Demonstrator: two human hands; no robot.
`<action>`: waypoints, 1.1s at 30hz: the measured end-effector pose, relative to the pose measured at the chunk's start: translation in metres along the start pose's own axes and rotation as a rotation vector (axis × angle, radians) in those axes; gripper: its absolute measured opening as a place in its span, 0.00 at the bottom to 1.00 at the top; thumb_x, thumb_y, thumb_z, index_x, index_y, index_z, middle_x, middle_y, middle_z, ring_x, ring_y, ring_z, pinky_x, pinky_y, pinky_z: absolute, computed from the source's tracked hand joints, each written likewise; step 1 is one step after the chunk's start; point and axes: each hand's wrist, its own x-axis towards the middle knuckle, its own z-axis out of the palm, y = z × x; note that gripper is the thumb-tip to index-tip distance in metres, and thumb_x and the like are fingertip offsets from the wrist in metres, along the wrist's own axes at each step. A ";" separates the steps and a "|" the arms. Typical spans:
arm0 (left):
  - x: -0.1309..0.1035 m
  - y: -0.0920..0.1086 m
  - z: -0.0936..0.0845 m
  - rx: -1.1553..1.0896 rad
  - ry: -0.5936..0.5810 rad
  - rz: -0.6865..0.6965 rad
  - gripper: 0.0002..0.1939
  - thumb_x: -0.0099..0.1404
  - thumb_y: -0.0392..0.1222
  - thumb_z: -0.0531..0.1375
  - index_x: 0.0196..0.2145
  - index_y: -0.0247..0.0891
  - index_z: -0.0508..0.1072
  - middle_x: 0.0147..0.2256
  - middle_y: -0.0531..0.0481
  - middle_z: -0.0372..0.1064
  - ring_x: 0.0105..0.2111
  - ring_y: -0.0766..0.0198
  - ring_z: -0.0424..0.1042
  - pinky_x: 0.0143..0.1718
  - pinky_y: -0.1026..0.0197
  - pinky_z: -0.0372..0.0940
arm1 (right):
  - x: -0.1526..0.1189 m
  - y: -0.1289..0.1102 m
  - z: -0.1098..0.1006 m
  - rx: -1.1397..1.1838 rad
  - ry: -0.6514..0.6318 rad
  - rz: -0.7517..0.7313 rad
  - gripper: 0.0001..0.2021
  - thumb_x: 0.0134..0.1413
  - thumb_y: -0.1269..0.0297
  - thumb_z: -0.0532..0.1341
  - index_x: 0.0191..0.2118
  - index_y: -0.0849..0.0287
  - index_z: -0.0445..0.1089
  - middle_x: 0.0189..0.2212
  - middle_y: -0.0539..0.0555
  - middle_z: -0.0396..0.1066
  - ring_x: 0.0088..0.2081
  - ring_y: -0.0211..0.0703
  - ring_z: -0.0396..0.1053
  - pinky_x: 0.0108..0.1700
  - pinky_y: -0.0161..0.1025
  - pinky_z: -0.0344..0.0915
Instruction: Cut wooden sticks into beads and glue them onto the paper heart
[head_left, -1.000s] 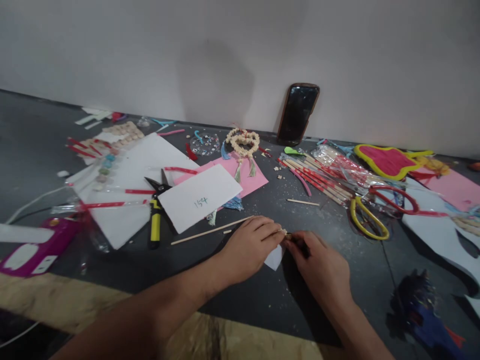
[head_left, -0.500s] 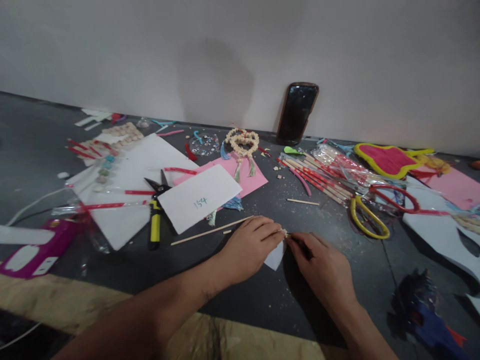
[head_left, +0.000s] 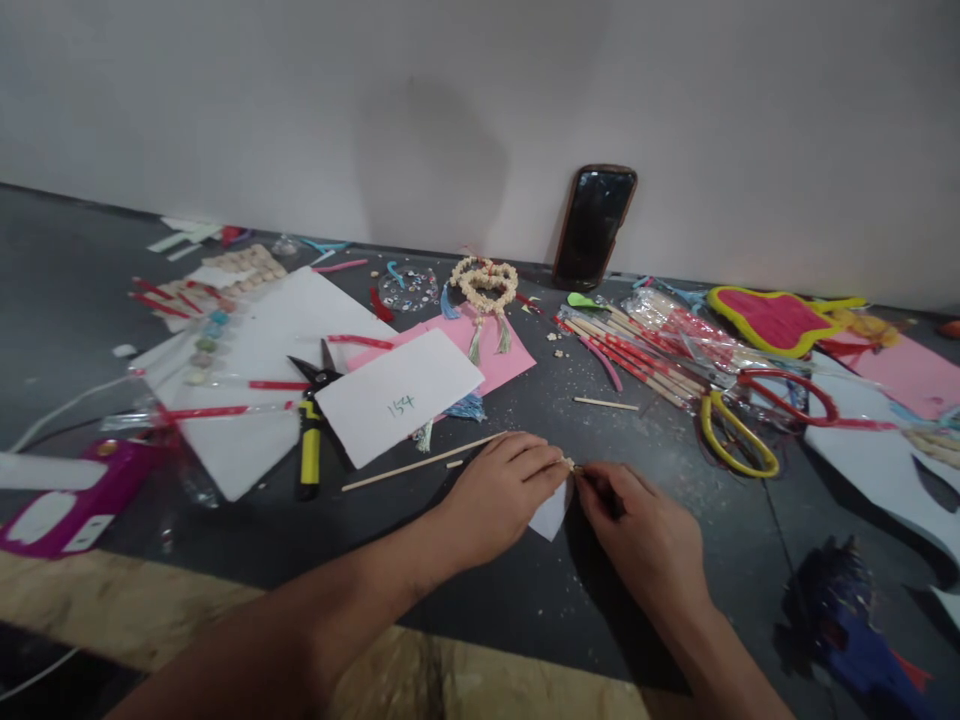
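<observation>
Fingers pressed together, my left hand holds a small pale beaded piece at its fingertips, over a small white paper. My right hand is closed in a pinch at the right side of that piece; what lies between its fingertips is too small to name. A long thin wooden stick runs out from under my left hand, with a short stick piece beside it. Another thin stick lies beyond my hands.
Pliers and a white card lie at left. Beaded hearts rest on pink paper behind. A phone leans on the wall. Scissors and wrapped sticks are at right, a dark blue object at lower right.
The fingers of my right hand have shifted slightly at the beaded piece. My left hand looks the same.
</observation>
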 end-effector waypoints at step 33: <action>0.002 0.004 0.000 0.022 0.033 -0.094 0.18 0.64 0.36 0.51 0.53 0.33 0.59 0.47 0.42 0.66 0.48 0.59 0.62 0.50 0.53 0.59 | 0.000 0.000 -0.001 0.077 -0.023 -0.030 0.09 0.56 0.61 0.53 0.37 0.51 0.70 0.33 0.47 0.73 0.32 0.37 0.70 0.31 0.32 0.61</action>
